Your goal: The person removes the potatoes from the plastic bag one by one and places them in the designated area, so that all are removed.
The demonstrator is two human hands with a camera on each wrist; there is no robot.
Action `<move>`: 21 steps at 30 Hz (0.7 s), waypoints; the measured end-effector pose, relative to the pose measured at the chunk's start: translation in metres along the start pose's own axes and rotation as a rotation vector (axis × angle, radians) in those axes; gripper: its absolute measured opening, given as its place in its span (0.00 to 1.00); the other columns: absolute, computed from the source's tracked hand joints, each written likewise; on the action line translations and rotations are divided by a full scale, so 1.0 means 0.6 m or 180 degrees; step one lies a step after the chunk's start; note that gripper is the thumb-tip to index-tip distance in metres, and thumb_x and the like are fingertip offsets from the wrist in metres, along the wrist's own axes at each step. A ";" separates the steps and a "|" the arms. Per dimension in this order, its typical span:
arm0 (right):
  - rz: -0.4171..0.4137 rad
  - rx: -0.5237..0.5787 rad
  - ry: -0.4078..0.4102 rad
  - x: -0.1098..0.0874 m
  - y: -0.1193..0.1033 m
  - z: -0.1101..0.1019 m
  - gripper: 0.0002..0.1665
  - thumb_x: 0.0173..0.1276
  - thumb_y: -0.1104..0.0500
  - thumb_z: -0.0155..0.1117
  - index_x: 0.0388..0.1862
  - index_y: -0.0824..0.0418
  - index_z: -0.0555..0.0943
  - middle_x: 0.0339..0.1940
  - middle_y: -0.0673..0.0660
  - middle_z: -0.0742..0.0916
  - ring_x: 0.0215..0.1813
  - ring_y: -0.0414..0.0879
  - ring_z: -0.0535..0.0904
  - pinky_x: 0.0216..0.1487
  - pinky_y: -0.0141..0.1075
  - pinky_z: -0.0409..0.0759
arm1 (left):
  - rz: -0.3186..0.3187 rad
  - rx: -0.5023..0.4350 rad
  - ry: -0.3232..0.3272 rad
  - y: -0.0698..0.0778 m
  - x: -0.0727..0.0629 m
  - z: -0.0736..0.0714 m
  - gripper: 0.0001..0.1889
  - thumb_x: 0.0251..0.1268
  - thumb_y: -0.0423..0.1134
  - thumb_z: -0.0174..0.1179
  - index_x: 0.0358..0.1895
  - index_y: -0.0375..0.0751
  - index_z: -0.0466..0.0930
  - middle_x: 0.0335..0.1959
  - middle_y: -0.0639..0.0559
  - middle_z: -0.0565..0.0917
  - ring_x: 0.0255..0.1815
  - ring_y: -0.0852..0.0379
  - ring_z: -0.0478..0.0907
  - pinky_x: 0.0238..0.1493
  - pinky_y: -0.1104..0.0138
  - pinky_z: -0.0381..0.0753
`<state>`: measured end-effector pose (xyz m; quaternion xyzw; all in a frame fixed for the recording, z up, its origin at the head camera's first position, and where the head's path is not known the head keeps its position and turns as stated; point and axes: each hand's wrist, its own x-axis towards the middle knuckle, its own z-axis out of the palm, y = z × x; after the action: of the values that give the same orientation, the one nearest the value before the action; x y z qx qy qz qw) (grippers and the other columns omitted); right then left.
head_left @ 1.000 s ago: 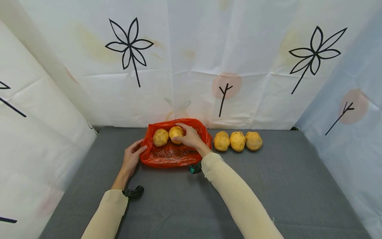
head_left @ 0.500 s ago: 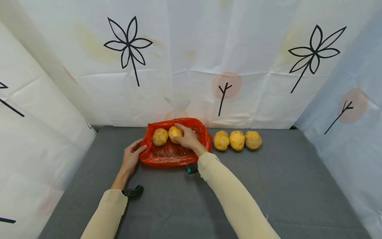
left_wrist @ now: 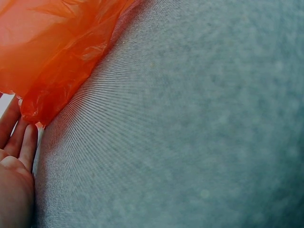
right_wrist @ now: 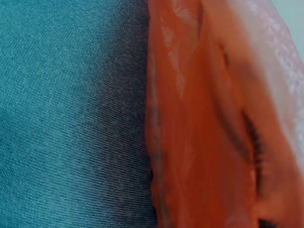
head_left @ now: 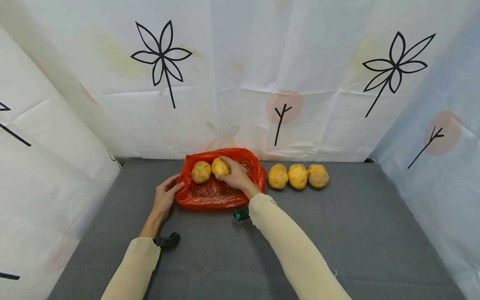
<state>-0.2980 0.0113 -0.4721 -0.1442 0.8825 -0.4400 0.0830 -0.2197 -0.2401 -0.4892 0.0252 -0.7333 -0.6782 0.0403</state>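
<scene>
1. R. hand: over the mouth of the red bag; fingers and thumb set either side of the held potato, gap narrowed to its width. Grip confirmed in head view.
2. Held potato: loc. within bag outline, far half, approx. centre. Whether it bears on bag bottom: can't tell.
3. Second potato: in bag, just L of held potato, far half also; unheld.
4. L. hand: at bag's L edge, touching. Fingers nearly straight per L wrist view, tips at bag corner; thumb by the rim per head view. Pinching or merely steadying: can't tell.
5. Red bag: thin plastic, wrinkled, mouth up, sides low, rim uneven. Sits toward far edge of counter, grey cloth surface. R wrist view: bag side close up, partly blurred.
6. Outside bag, R side: three potatoes in a row, close together, viz. left potato (nearest bag), mid potato, right potato. All yellowish-brown.
7. Person: cream sleeves, both arms; black wrist device at L wrist, similar at R.
8. Bkgd.: white sheet w/ black leaf/flower outlines, pink discs.
</scene>
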 end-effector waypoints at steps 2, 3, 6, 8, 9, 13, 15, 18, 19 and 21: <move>-0.0010 0.0057 0.0030 -0.001 -0.001 0.001 0.42 0.68 0.56 0.72 0.78 0.48 0.66 0.73 0.60 0.72 0.70 0.59 0.70 0.66 0.54 0.72 | 0.0000 0.0003 -0.0003 -0.001 0.001 -0.001 0.23 0.76 0.33 0.59 0.69 0.28 0.72 0.64 0.38 0.75 0.53 0.66 0.75 0.50 0.77 0.77; -0.0019 0.0088 0.0046 -0.002 -0.001 0.002 0.42 0.68 0.57 0.73 0.78 0.48 0.66 0.73 0.60 0.73 0.69 0.58 0.70 0.65 0.54 0.72 | 0.0001 0.0009 -0.0001 -0.001 0.001 -0.001 0.23 0.76 0.33 0.59 0.69 0.28 0.72 0.64 0.38 0.75 0.52 0.66 0.76 0.50 0.77 0.77; -0.0079 0.0146 0.0113 -0.002 0.000 0.003 0.40 0.66 0.58 0.74 0.75 0.50 0.68 0.71 0.59 0.75 0.67 0.58 0.72 0.65 0.54 0.72 | 0.0002 0.0018 0.0002 -0.001 0.001 -0.001 0.23 0.76 0.33 0.59 0.69 0.28 0.72 0.63 0.38 0.75 0.52 0.66 0.76 0.50 0.77 0.77; -0.0122 0.0171 0.0154 -0.003 0.002 0.003 0.40 0.65 0.59 0.75 0.74 0.50 0.69 0.69 0.58 0.76 0.66 0.57 0.72 0.64 0.54 0.72 | 0.0008 0.0018 0.0008 -0.001 0.001 -0.001 0.23 0.76 0.33 0.59 0.69 0.28 0.72 0.63 0.39 0.75 0.51 0.66 0.76 0.50 0.77 0.77; -0.0137 0.0185 0.0166 -0.003 0.002 0.002 0.40 0.65 0.59 0.75 0.73 0.50 0.70 0.68 0.58 0.76 0.65 0.57 0.72 0.64 0.54 0.73 | 0.0012 0.0022 0.0012 -0.001 0.001 -0.001 0.23 0.76 0.33 0.59 0.69 0.28 0.71 0.62 0.40 0.76 0.51 0.67 0.76 0.50 0.77 0.77; -0.0168 0.0234 0.0166 -0.007 -0.002 -0.003 0.40 0.65 0.58 0.75 0.73 0.49 0.69 0.67 0.59 0.76 0.64 0.57 0.73 0.63 0.54 0.73 | 0.0026 0.0022 0.0019 -0.002 0.002 -0.001 0.23 0.75 0.32 0.59 0.69 0.28 0.72 0.59 0.45 0.77 0.51 0.67 0.76 0.49 0.76 0.77; -0.0200 0.0262 0.0147 -0.010 -0.004 -0.007 0.41 0.65 0.58 0.75 0.75 0.49 0.68 0.68 0.59 0.75 0.64 0.58 0.72 0.62 0.54 0.74 | 0.0032 0.0028 0.0018 -0.002 0.002 -0.001 0.23 0.75 0.32 0.59 0.69 0.28 0.72 0.59 0.46 0.77 0.51 0.67 0.76 0.50 0.77 0.77; -0.0299 0.0263 0.0112 -0.014 -0.006 -0.015 0.43 0.66 0.58 0.74 0.78 0.50 0.67 0.69 0.60 0.75 0.65 0.58 0.71 0.61 0.54 0.74 | 0.0021 0.0035 0.0017 -0.003 0.002 -0.002 0.23 0.75 0.32 0.58 0.69 0.28 0.72 0.60 0.45 0.77 0.51 0.67 0.76 0.50 0.77 0.77; -0.0333 0.0244 0.0087 -0.016 -0.006 -0.017 0.44 0.66 0.58 0.74 0.79 0.50 0.66 0.70 0.60 0.75 0.64 0.58 0.71 0.61 0.53 0.75 | 0.0004 0.0039 0.0020 -0.007 0.005 -0.003 0.23 0.76 0.32 0.58 0.69 0.28 0.71 0.60 0.44 0.77 0.52 0.67 0.76 0.50 0.77 0.77; -0.0408 0.0236 0.0047 -0.019 -0.007 -0.022 0.44 0.67 0.58 0.73 0.80 0.50 0.65 0.69 0.62 0.75 0.64 0.59 0.72 0.60 0.53 0.76 | -0.0013 0.0041 0.0031 -0.020 0.011 -0.006 0.24 0.76 0.33 0.59 0.70 0.29 0.71 0.61 0.44 0.76 0.52 0.67 0.76 0.50 0.77 0.77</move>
<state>-0.2903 0.0227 -0.4605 -0.1940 0.8551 -0.4778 0.0535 -0.2261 -0.2450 -0.5007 0.0304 -0.7373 -0.6735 0.0424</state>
